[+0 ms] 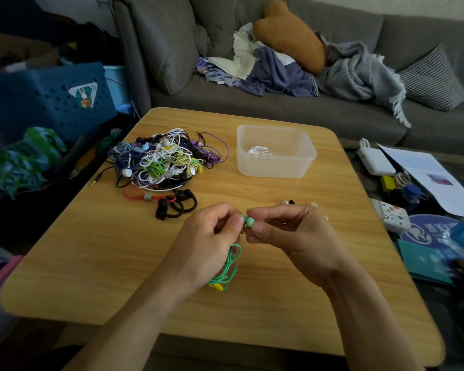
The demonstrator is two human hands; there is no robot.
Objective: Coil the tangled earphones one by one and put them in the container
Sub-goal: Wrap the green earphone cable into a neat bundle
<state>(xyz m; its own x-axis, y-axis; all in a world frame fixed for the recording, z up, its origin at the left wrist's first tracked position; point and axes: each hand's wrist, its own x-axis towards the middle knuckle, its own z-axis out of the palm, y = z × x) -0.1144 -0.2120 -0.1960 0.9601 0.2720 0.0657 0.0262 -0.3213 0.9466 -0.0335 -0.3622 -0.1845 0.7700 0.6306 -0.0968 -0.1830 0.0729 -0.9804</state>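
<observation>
Now both hands, left hand (214, 231) and right hand (287, 231), pinch the green earphones (248, 221) with fingers (236, 223) clamped, so the cable hangs free for coiling.

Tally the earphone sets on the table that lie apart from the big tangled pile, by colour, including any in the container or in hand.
White, coiled in the container: 1
Green, held by left hand and right hand: 1
Orange cord with black ear hooks, on the table: 1
Total: 3

No text could be read; the round blue sign (423, 231) right of the right hand (292, 231) bore blurred white characters.
</observation>
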